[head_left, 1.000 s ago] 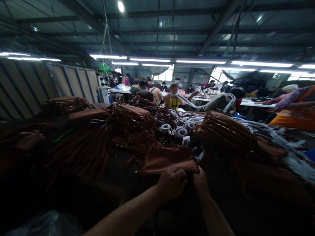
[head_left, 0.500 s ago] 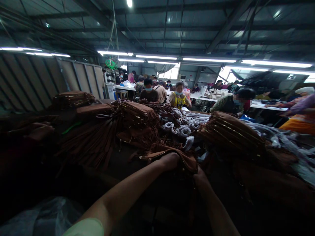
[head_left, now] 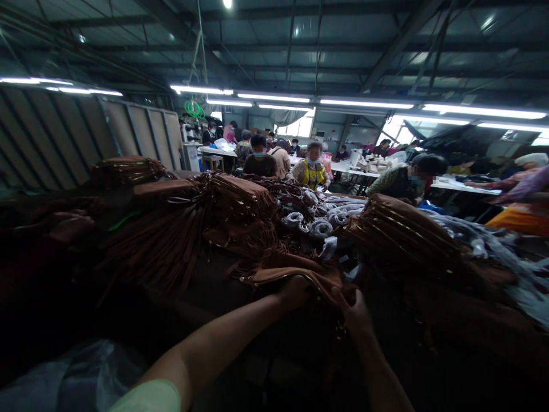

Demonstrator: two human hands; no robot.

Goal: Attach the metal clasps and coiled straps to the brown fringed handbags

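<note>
A brown fringed bag (head_left: 295, 268) with a gold zipper along its open mouth lies in front of me on the dark table. My left hand (head_left: 295, 290) reaches into that mouth, and its fingers are hidden by the zippered edge. At the bag's right end, my right hand (head_left: 355, 309) pinches the brown material between thumb and fingers. Small gold metal fittings (head_left: 340, 329) dangle just below this hand. Dim light hides much of the bag's lower side.
Stacked brown bags with gold zippers (head_left: 403, 232) stand at right, more fringed bags (head_left: 242, 197) at centre left. Plastic-wrapped coiled straps (head_left: 321, 228) lie between them. A co-worker's hand (head_left: 71, 223) is at far left; several people work at tables behind.
My left hand has sunk lower at the bag's mouth, and more of the zipper edge shows above it. My right hand has risen slightly, its thumb and fingers now visible on the bag's end.
</note>
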